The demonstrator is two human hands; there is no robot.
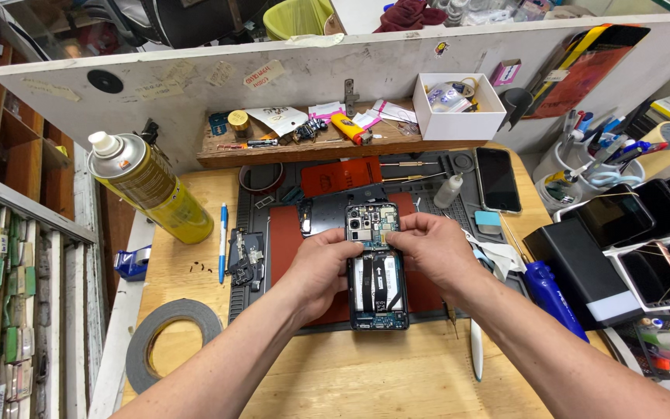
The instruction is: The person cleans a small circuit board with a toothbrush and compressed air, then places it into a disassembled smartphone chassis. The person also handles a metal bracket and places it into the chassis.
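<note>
Head view shows an opened dark smartphone with its back cover off (378,268), lying at the middle of the frame on a red and grey repair mat (284,240) that rests on the wooden worktop (350,372). The phone's inner board, camera modules and black ribbon cables are bare, so the opening work looks done; judging by that, work on the inner parts is under way and closing the phone is left. A black curved cover piece (323,213) lies just above and left of the phone. Its long axis runs from the lower edge toward the upper edge of the frame, with the camera end pointing up and away from the person.

Both hands meet over the upper half of the phone. The left hand (321,260) has its fingers curled narrow, fingertips pressing near the board. The right hand (432,248) does likewise from the other side, pinching at the same spot; whether a small part sits between the fingertips I cannot tell.

A yellow spray can (149,186) lies at upper left, and a grey tape roll (170,341) at lower left.
</note>
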